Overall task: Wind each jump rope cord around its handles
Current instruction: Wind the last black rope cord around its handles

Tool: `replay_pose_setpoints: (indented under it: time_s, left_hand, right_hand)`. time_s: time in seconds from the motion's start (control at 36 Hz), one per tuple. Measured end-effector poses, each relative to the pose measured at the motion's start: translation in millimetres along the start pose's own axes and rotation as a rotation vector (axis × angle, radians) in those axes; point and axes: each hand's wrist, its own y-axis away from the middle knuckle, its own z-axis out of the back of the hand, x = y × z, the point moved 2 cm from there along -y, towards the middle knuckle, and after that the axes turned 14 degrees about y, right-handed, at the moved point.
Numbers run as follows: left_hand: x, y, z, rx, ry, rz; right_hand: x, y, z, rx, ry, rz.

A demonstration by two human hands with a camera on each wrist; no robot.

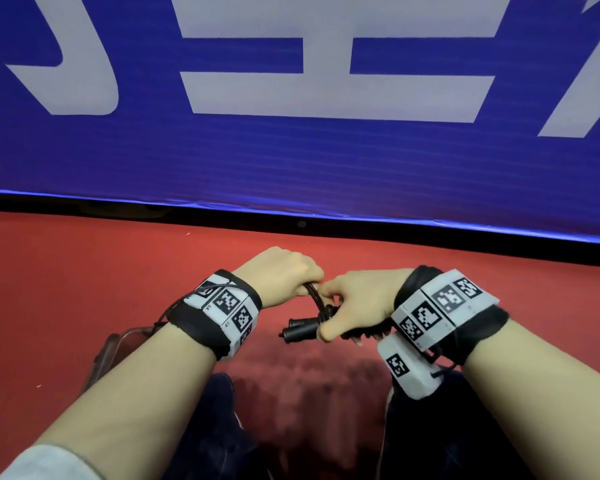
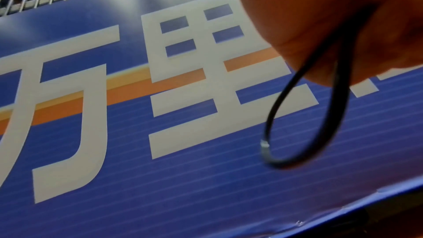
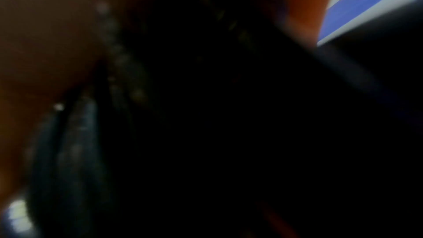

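Two black jump rope handles [image 1: 300, 329] lie side by side in my right hand [image 1: 347, 310], their tips pointing left, with black cord wound around them near my fingers. My right hand grips this bundle. My left hand [image 1: 284, 275] is curled just above and to the left, pinching a stretch of the black cord [image 1: 314, 295] that runs down to the handles. In the left wrist view a loop of the cord [image 2: 304, 115] hangs out from under my fingers. The right wrist view is dark and blurred, showing only the ribbed black handles [image 3: 75, 142] close up.
I am low over a red floor [image 1: 84, 271]. A large blue banner [image 1: 291, 150] with white characters stands right in front, its bottom edge on the floor. My dark-trousered legs [image 1: 215, 427] are below my hands. A brownish object [image 1: 108, 355] lies by my left forearm.
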Motion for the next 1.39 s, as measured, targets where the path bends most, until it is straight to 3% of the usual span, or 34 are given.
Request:
replay_pose_setpoints:
  time_s: [0.19, 0.33, 0.47, 0.64, 0.83, 1.03, 1.14, 1.25, 1.39]
  left_hand:
    - [-4.5, -1.4, 6.7, -0.07, 0.008, 0.097]
    - [-4.2, -0.8, 7.4, -0.091, 0.155, 0.138]
    - [-9.2, 4.6, -0.1, -0.186, 0.267, 0.181]
    - [-10.3, -0.4, -9.7, -0.193, 0.458, 0.251]
    - [-3.7, -2.7, -20.2, -0.2, 0.61, 0.297]
    - [-7.1, -1.8, -19.5, -0.231, 0.663, 0.226]
    - [-6.0, -3.4, -16.4, -0.235, 0.865, 0.181]
    - [0.9, -0.4, -7.1, -0.16, 0.971, 0.148]
    - [7.8, 8.2, 0.0, 0.03, 1.041, 0.167]
  right_hand:
    - [-16.3, -19.5, 4.4, -0.238, 0.12, -0.15]
    - [-29.5, -29.7, 5.4, -0.453, 0.309, -0.266]
    - [-40.2, -35.5, 5.7, -0.629, 0.16, -0.292]
    - [-50.1, -30.2, 14.2, -0.799, -0.168, -0.334]
    - [-45.3, -26.4, 14.1, -0.688, -0.587, -0.129]
    - [-37.4, -15.9, 14.3, -0.547, -0.719, 0.124]
    - [-35.2, -10.4, 17.3, -0.548, -0.776, 0.158]
    - [-31.2, -5.0, 21.2, -0.502, -0.77, 0.186]
    - [-25.0, -0.1, 20.7, -0.298, -0.642, 0.198]
